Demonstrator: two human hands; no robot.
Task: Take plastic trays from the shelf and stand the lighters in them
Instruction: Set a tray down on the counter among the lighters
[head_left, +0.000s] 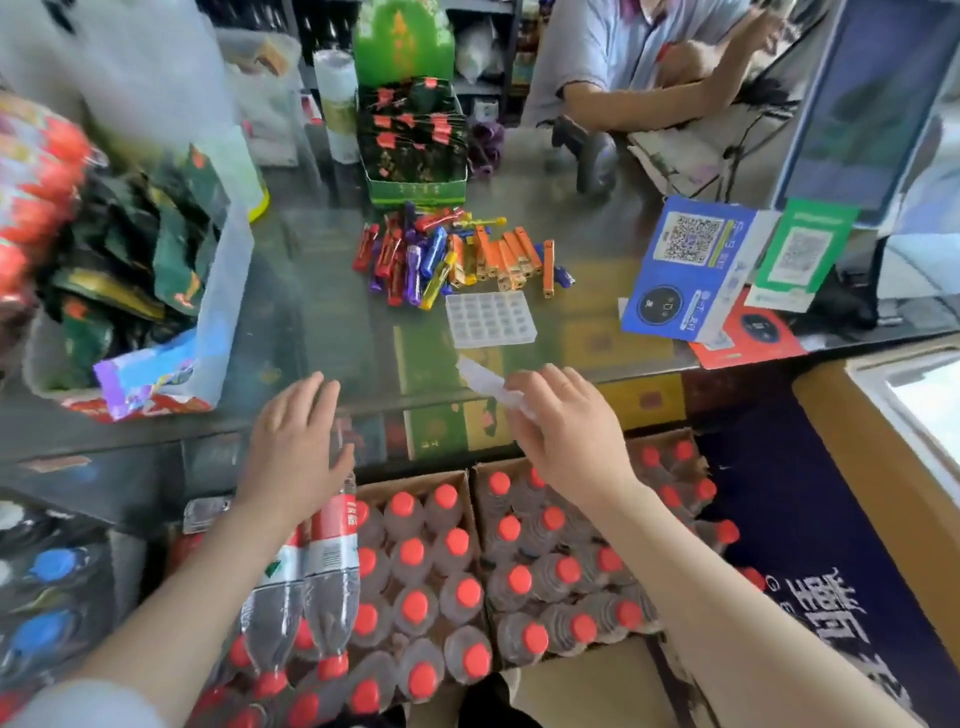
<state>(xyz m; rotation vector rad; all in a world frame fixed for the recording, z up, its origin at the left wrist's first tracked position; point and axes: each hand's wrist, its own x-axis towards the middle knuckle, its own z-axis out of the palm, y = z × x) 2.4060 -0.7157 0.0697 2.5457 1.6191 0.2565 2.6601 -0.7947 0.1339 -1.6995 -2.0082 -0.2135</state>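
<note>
A pile of coloured lighters (457, 254) in red, purple, yellow and orange lies flat on the glass counter (332, 322). Just in front of the pile sits a clear plastic tray (491, 318) with a grid of empty cells. My right hand (566, 426) holds a second clear plastic tray (485, 383) tilted above the counter's near edge, its fingers curled round it. Hovering over that same edge, my left hand (296, 441) has its fingers spread and holds nothing.
A box of dark snack packets (413, 140) stands behind the lighters and a clear bin of packets (140, 291) at left. QR code stands (696, 270) sit at right. Another person's arm (649, 98) rests across the counter. Cartons of red-capped bottles (519, 566) stand below.
</note>
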